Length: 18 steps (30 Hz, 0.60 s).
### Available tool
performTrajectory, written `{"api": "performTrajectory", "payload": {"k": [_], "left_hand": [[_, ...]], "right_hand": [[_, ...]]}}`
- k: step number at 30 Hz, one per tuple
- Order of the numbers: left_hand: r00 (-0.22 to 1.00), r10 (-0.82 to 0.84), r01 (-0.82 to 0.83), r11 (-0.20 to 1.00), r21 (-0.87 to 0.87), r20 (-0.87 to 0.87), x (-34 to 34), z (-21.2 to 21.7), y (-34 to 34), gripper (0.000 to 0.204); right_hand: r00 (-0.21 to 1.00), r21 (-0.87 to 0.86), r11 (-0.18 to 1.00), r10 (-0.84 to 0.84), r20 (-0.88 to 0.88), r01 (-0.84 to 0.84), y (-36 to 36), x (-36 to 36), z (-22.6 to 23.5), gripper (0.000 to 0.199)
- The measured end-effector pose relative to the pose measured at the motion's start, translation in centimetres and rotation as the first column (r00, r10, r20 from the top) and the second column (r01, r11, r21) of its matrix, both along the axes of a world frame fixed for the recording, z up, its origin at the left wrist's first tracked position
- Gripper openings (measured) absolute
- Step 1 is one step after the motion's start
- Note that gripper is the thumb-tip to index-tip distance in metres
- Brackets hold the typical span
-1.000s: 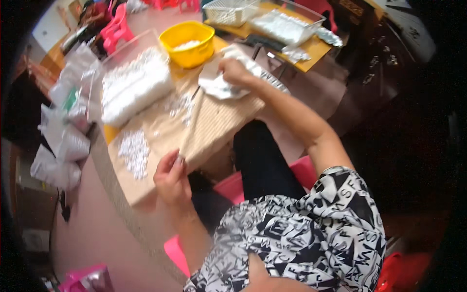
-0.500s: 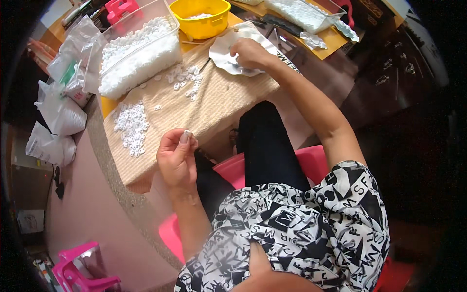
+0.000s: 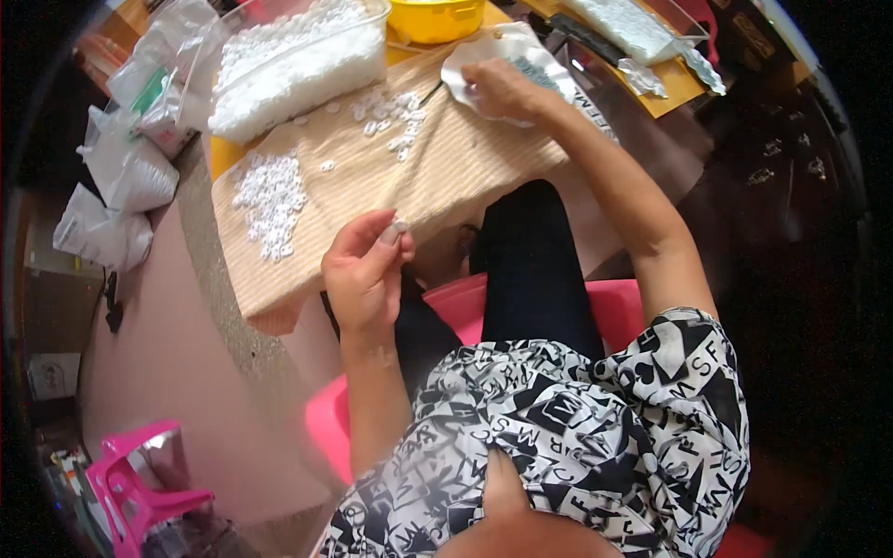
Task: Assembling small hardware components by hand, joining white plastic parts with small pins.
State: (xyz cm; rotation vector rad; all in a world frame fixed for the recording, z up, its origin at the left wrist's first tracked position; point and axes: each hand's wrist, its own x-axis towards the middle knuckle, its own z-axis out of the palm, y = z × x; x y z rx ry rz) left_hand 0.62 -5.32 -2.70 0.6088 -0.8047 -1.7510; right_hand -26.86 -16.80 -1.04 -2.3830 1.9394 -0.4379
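My left hand (image 3: 366,279) is raised just off the table's near edge, thumb and fingers pinched on a small white plastic piece (image 3: 401,226). At the far right of the table my right hand (image 3: 507,91) reaches over a white wavy-rimmed plate (image 3: 453,65). Its fingers are bent together at the plate's left part; whatever they pinch is hidden. Small grey bits (image 3: 538,74) lie on the plate beyond the hand. A dense group of small white pieces with holes (image 3: 270,200) is spread at the left of the cloth, and a looser group (image 3: 406,121) lies nearer the plate.
A clear bin heaped with white pieces (image 3: 307,70) and a yellow basin (image 3: 437,20) stand at the back. Ribbed beige cloth (image 3: 353,181) covers the table. Plastic bags (image 3: 130,167) are on the left, a pink stool (image 3: 139,493) at lower left. Another bin (image 3: 623,28) stands far right.
The view has shifted, so the table sits higher and further right. My right hand has moved toward the plate's left side, uncovering grey bits. My left hand keeps its pinch.
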Motion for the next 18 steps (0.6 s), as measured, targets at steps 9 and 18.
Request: {"api": "performTrajectory", "payload": {"k": [9,18], "left_hand": [[0.994,-0.069,0.063,0.995,-0.077,-0.082,-0.5,0.6,0.4,0.011],[1.000,-0.007,0.007,0.990,-0.142,0.002,-2.0,0.5,1.8,0.010]], "right_hand": [[0.531,0.102,0.994,-0.072,0.844,-0.026,6.5,2.2,2.1,0.013],[-0.086,0.142,0.924,-0.184,0.979,-0.355,15.3,9.2,1.1,0.015]]}}
